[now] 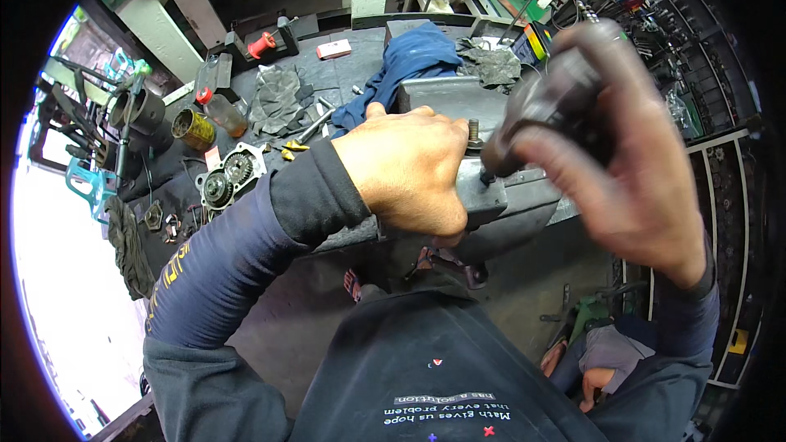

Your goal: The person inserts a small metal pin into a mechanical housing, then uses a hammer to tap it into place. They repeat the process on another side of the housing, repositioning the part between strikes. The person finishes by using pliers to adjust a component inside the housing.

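My left hand [413, 168] is closed in a fist over a grey metal vise [483, 196] at the bench's near edge. Its fingers face away from view, so whatever they hold is hidden. Just right of the knuckles, a threaded bolt [473, 131] stands upright on the metal. My right hand [639, 172] is raised to the right of the vise, its fingers wrapped round a dark, rounded tool [565, 98]. Motion smears the tool, and its exact kind cannot be made out. The tool's lower left end appears close to a black knob [487, 176] on the vise.
A blue cloth [417, 61] and grey rags lie behind the vise. On the left stand a gear housing [229, 176], a yellow can [194, 128] and a red-capped bottle [221, 115]. Tool racks [704, 41] line the right. Another person [610, 356] crouches at lower right.
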{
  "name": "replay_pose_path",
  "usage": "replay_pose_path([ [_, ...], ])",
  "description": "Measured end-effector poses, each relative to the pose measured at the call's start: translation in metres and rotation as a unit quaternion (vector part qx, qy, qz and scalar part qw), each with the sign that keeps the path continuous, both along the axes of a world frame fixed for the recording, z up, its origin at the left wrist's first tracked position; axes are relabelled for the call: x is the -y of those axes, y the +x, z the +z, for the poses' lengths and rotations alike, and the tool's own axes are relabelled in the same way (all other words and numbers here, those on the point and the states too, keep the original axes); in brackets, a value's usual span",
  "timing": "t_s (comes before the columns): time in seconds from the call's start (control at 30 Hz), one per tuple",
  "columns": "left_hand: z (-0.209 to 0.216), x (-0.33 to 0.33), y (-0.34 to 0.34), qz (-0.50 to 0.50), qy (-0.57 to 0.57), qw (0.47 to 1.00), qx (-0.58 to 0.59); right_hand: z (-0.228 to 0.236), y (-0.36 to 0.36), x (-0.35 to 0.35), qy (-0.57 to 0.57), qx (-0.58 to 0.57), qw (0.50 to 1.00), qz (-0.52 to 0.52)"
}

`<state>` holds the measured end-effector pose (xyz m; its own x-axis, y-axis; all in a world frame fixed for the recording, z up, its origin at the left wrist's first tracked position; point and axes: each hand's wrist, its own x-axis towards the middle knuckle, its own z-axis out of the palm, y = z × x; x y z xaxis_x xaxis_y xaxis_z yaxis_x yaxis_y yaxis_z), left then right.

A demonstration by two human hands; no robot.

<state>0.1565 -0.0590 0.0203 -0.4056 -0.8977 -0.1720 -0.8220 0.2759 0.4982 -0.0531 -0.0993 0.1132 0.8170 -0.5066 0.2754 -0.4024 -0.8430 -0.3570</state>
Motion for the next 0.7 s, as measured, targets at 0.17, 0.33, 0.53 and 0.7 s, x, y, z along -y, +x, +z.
replay_pose_path([
  [0.17,-0.001,-0.001,0.001,0.009,0.037,0.999,-0.008,-0.002,-0.003,-0.003,0.041,0.035,0.998,-0.022],
  [0.33,0.001,0.0,-0.001,-0.008,0.024,1.0,0.002,-0.001,-0.003,-0.008,0.011,0.056,0.998,-0.005],
  [0.53,0.004,-0.004,-0.002,-0.016,0.002,1.0,-0.002,0.001,-0.002,-0.01,0.057,0.103,0.993,-0.027],
  [0.7,0.005,-0.006,-0.001,-0.017,0.012,1.0,0.005,0.001,-0.007,-0.018,0.02,-0.024,0.999,-0.04],
])
